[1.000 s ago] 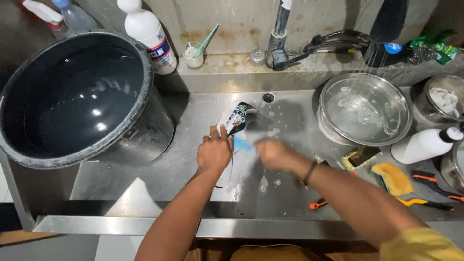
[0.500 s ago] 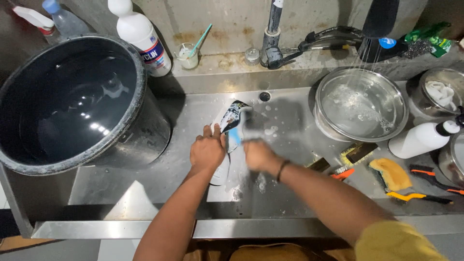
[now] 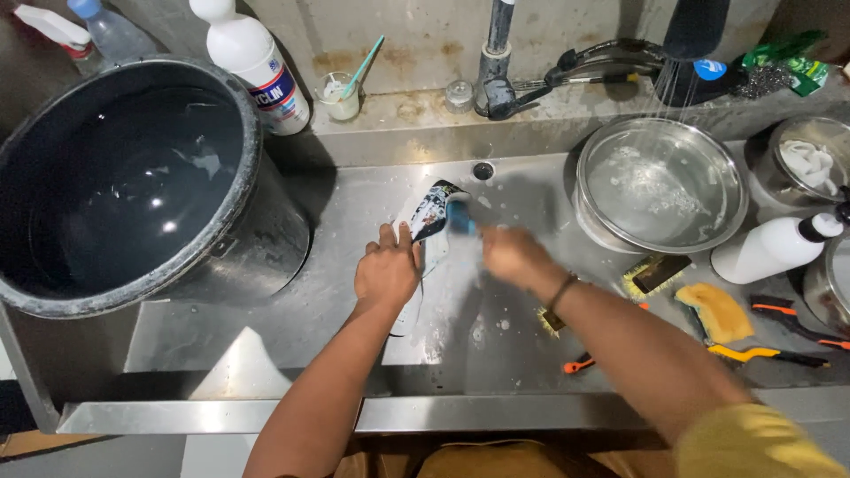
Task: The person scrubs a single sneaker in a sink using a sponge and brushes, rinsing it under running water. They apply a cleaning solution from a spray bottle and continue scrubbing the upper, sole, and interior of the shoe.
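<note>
A white shoe with a black patterned part (image 3: 428,215) lies in the steel sink (image 3: 354,204). My left hand (image 3: 386,271) presses down on it, fingers spread over its middle. My right hand (image 3: 510,255) is blurred beside the shoe's far end and grips a blue brush (image 3: 460,217) that touches the shoe. Soapy water and foam lie on the steel around the shoe.
A large dark bucket of water (image 3: 124,177) fills the left. A steel bowl of soapy water (image 3: 660,181) sits right, with a white bottle (image 3: 770,250), a yellow sponge (image 3: 717,312), brushes and orange-handled tools (image 3: 580,363) nearby. A tap (image 3: 496,62) and a bleach bottle (image 3: 257,62) stand behind.
My right hand has moved the blue brush along the shoe toward its far end. My left hand stays pressed on the shoe.
</note>
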